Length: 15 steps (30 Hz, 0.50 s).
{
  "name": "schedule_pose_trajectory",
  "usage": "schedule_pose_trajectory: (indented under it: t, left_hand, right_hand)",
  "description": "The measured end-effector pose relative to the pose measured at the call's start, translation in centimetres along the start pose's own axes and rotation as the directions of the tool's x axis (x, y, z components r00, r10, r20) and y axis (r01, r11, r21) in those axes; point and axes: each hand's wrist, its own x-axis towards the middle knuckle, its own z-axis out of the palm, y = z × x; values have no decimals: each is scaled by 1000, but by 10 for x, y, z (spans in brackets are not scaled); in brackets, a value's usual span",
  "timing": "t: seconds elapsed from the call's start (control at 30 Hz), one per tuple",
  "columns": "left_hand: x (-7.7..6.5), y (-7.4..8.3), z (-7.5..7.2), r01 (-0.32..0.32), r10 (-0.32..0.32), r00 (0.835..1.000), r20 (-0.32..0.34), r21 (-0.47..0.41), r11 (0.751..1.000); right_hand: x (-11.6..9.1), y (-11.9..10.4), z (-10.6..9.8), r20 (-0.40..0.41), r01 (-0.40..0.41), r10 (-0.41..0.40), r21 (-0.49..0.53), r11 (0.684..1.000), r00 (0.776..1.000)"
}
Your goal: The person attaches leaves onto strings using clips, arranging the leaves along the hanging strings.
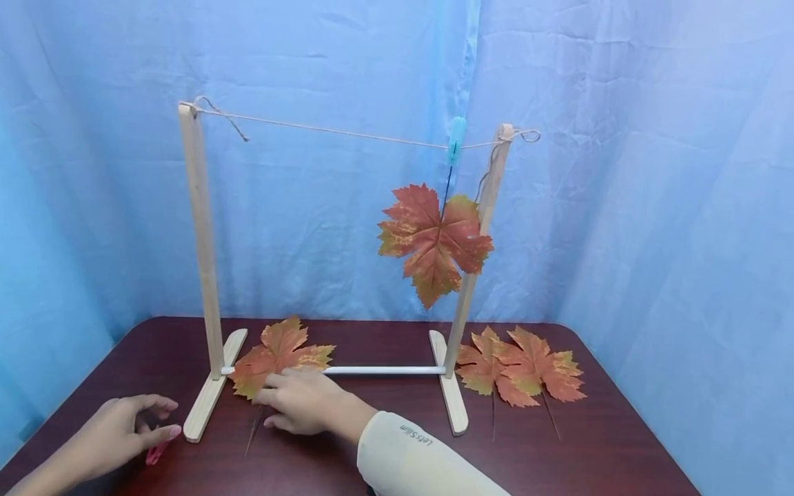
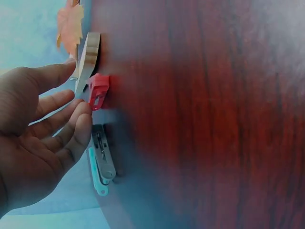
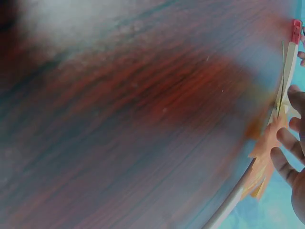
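Right hand [image 1: 302, 401] is at 1 leaf [image 1: 282, 348], left hand [image 1: 118, 432] beside pink clothespin [image 2: 99, 88].

The head view is bright and fairly sharp, with soft, diffuse light on the blue curtain [image 1: 322, 62]. Both wrist views look dimmer and blurrier, pale glare washing over the tabletop [image 2: 200, 119]: upper right in the left view, upper left in the right.

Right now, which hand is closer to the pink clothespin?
Left. The left hand is close beside the pink clothespin; the right hand is farther off, near a leaf.
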Motion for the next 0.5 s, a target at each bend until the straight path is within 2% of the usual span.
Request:
schedule_pose_trajectory:
  t: [0.2, 0.37, 0.5]
  left_hand:
    - [0, -3, 3, 5, -4, 999, 54, -24, 1000]
    - [0, -5, 5, -16, 18, 998, 66, -29, 999]
    - [1, -5, 6, -11, 13, 998, 67, -22, 1000]
  right_hand:
    - [5, -5, -3, 42, -4, 3, 25, 1000, 999]
    - [14, -9, -5, 68, -16, 11, 68, 998, 998]
    - [19, -13, -3, 89, -34, 27, 75, 997, 996]
